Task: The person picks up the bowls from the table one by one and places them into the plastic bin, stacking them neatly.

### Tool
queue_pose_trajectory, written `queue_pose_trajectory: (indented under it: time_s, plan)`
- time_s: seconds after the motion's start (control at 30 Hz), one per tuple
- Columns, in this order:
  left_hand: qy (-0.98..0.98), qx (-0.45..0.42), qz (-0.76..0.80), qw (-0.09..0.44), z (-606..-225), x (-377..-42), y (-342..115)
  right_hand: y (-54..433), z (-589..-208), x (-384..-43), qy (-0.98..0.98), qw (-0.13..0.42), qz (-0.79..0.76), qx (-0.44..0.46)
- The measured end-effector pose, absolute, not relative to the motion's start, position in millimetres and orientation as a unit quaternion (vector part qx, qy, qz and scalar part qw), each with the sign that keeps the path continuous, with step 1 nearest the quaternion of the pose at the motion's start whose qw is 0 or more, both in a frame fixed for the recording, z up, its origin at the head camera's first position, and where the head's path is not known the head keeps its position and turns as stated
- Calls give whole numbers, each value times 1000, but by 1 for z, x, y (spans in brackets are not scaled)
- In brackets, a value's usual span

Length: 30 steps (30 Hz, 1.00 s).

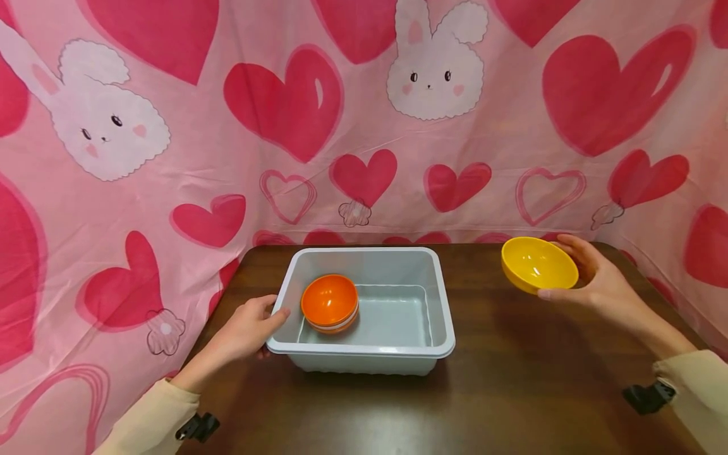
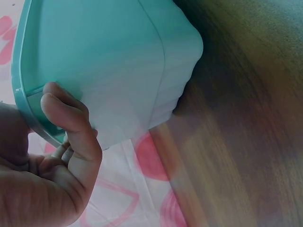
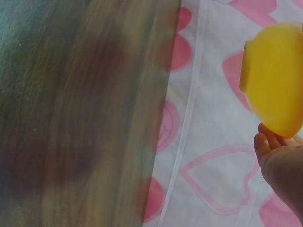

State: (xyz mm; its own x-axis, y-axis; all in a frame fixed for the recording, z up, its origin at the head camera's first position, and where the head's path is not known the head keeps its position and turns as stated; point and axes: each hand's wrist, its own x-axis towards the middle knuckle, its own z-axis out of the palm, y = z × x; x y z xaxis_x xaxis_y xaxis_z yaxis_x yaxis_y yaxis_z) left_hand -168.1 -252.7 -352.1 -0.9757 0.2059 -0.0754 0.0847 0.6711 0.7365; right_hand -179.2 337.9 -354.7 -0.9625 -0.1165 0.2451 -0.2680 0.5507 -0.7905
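Note:
My right hand (image 1: 597, 278) holds a yellow bowl (image 1: 537, 265) by its right side, raised above the table and tilted toward the head camera. In the right wrist view the yellow bowl (image 3: 277, 80) shows its outside and foot, with fingertips at its lower edge. My left hand (image 1: 250, 328) grips the left rim of a grey plastic tub (image 1: 364, 363), thumb on top and fingers curled under, as the left wrist view shows on the tub wall (image 2: 104, 71). Inside the tub, at its left, sits an orange bowl (image 1: 330, 300) with a white band below, apparently stacked on another bowl.
The tub stands on a dark brown wooden table (image 1: 512, 385). A pink cloth (image 1: 364, 126) with hearts and rabbits hangs behind the table and along both sides. Each forearm wears a small black wrist device (image 1: 648, 397).

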Motion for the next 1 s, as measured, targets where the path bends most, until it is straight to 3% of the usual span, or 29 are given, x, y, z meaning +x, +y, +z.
queue_pose_trajectory:
  time_s: [1.0]
  plan:
    - [911, 78, 397, 83, -349, -166, -251, 297, -322, -192, -857, 44, 487, 162]
